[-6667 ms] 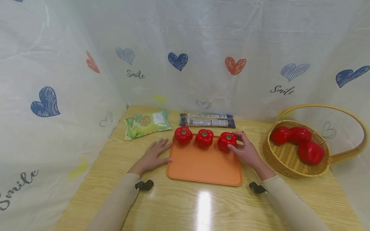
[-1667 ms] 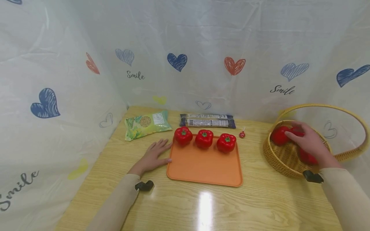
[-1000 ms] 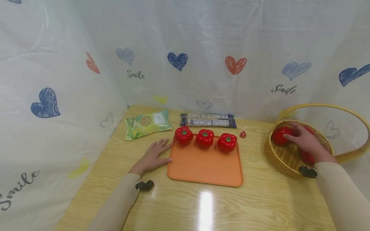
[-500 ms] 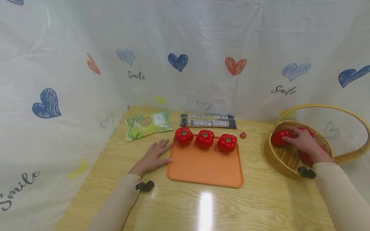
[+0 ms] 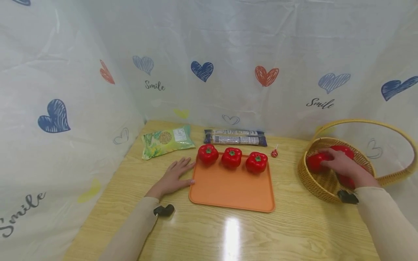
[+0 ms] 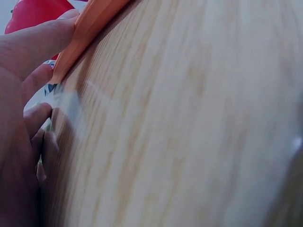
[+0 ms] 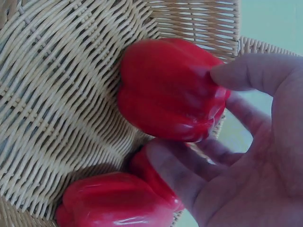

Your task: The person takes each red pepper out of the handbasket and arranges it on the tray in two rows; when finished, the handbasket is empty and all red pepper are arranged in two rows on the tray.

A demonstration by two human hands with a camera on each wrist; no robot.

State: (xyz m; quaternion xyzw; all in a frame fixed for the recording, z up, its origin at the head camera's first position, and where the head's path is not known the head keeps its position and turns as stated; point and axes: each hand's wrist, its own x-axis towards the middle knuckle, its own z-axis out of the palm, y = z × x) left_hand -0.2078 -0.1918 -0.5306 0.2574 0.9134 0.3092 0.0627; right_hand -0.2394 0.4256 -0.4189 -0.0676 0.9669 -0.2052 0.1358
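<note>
Three red peppers (image 5: 231, 158) line the far edge of one orange tray (image 5: 232, 188); three lie in one basket (image 5: 307, 179), where the right hand (image 5: 344, 165) grips one in curled fingers. The left hand (image 5: 173, 177), fingers spread, touches the tray.

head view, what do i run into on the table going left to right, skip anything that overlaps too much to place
Green bag → first red pepper → second red pepper → third red pepper → lollipop → wicker basket
</note>
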